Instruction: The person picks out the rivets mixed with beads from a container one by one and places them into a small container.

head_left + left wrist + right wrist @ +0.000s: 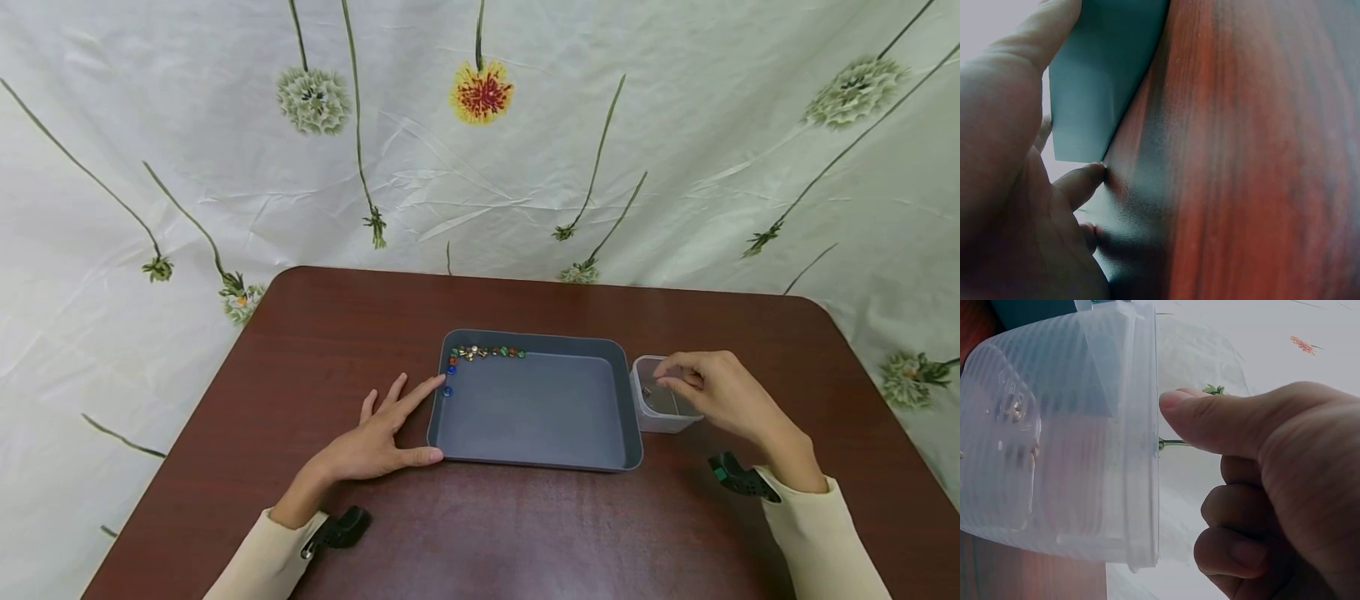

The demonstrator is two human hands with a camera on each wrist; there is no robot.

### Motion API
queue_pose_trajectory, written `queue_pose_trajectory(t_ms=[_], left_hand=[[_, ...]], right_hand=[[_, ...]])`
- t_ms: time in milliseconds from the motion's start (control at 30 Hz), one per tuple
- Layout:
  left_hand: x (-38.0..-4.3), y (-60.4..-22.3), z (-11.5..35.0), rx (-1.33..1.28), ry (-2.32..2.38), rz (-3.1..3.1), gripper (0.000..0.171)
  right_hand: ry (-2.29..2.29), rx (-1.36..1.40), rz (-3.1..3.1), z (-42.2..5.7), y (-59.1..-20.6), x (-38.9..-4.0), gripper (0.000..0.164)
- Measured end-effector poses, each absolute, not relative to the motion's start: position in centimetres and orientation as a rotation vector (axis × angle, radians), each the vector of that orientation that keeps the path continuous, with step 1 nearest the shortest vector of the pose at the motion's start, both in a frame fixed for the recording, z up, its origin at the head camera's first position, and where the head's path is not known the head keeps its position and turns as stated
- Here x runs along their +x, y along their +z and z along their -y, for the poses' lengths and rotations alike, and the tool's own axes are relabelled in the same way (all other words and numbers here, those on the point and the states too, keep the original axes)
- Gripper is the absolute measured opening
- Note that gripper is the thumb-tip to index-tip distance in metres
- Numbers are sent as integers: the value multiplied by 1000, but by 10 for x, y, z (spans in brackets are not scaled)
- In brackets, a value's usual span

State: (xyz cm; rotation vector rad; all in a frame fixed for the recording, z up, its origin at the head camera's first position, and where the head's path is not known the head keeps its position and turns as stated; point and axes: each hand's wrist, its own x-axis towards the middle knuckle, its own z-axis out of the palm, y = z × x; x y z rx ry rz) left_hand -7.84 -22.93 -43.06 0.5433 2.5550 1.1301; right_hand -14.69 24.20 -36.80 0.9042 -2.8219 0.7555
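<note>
A grey tray (528, 417) holds a row of small round pieces like glass marbles (504, 351) in green, red and brown along its far edge. Among them lie some shiny gold pieces (471, 353). Blue ones (447, 391) sit down the left side. My left hand (375, 442) is spread, its index finger and thumb touching the tray's left side and near-left corner. Over the clear plastic container (663, 422) hovers my right hand (723, 392), thumb and index tips close together, other fingers curled in the right wrist view. Whether anything small is between those tips is hidden.
A few small pieces (1016, 412) show through the container's ribbed wall. The container stands against the tray's right side on a dark reddish wooden table (517, 533). Behind the table hangs a pale cloth (420, 192) with printed flowers.
</note>
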Motion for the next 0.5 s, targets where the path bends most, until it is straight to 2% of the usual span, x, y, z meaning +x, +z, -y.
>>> queue_pose_trajectory(t_ms=[500], left_hand=[[-78,-430,230,546,1137,-2549,94]], right_hand=[[775,931,2854,-232,-371,-147,14]])
